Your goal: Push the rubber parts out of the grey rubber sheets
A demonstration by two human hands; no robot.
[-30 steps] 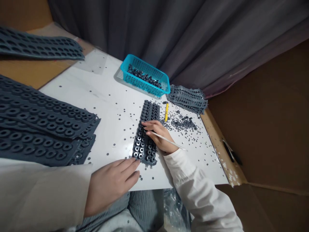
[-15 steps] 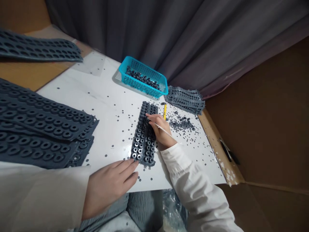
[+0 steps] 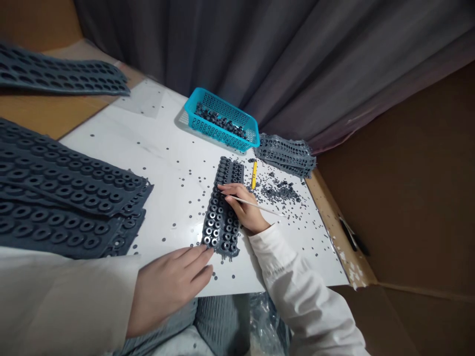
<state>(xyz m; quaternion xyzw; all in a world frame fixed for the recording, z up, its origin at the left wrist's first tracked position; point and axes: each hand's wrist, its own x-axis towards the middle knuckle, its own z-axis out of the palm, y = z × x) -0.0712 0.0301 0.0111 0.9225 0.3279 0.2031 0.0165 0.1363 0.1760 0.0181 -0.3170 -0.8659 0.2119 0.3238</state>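
My right hand (image 3: 243, 210), fingers pinching a thin white stick (image 3: 260, 206), has slid back toward me along the grey rubber strip (image 3: 218, 222) on the white surface (image 3: 148, 163), its tip now on a nearer row of rings, while my left hand (image 3: 174, 282) lies flat, fingers together, touching the strip's near end.

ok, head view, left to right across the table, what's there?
stack of gray mats → gray strip → yellow tool → pile of loose rings → cardboard wall. The right hand and stick overlap the strip, so skipped.
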